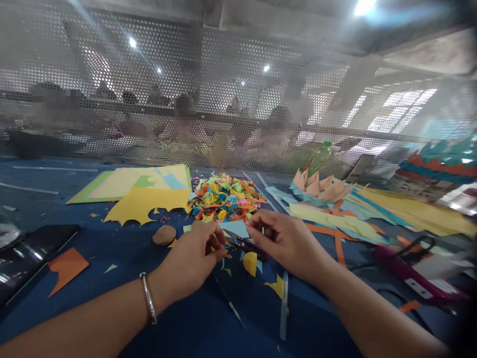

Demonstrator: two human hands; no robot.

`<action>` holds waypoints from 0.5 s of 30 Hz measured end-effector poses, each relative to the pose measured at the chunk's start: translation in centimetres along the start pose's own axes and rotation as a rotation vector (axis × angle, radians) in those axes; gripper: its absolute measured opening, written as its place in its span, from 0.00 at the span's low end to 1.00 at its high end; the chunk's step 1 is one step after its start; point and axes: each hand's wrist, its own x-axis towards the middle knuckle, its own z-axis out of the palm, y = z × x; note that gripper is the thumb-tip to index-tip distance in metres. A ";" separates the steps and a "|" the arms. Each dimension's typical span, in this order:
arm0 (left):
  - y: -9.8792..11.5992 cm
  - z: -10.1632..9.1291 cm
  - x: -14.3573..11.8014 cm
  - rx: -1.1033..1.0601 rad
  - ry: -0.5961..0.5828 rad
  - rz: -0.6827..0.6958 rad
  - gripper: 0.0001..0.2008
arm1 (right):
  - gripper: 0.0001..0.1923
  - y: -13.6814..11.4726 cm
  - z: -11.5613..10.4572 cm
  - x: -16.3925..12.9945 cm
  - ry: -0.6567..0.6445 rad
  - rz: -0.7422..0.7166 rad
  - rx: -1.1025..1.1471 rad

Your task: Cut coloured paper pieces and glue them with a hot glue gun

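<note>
Light-blue paper piece (235, 228) sits between my two hands, flat above the blue table (122, 258), its long axis running left to right and one pointed corner aimed at my right hand. From the left: an orange scrap (67, 266), then my left hand (194, 258), braceleted, its grip pinched together at the paper's left edge. Behind lies a heap of coloured cuttings (225, 196). My right hand (286, 241) has its grip closed on the right edge. Farther right, a magenta glue gun (406, 271) rests on the table.
</note>
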 end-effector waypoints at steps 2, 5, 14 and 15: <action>-0.1 -0.1 0.0 0.085 -0.037 0.006 0.04 | 0.06 0.5 -0.3 0.1 -0.026 0.020 -0.062; -0.3 -0.4 0.2 0.134 -0.052 0.005 0.04 | 0.06 0.8 -0.5 0.2 -0.063 0.036 -0.126; 1.3 -0.4 -0.1 0.333 0.049 0.187 0.06 | 0.06 1.1 -0.8 0.4 -0.033 0.009 -0.115; 1.8 -0.1 -0.1 0.358 0.028 0.206 0.05 | 0.06 1.2 -0.7 0.4 -0.027 0.007 -0.106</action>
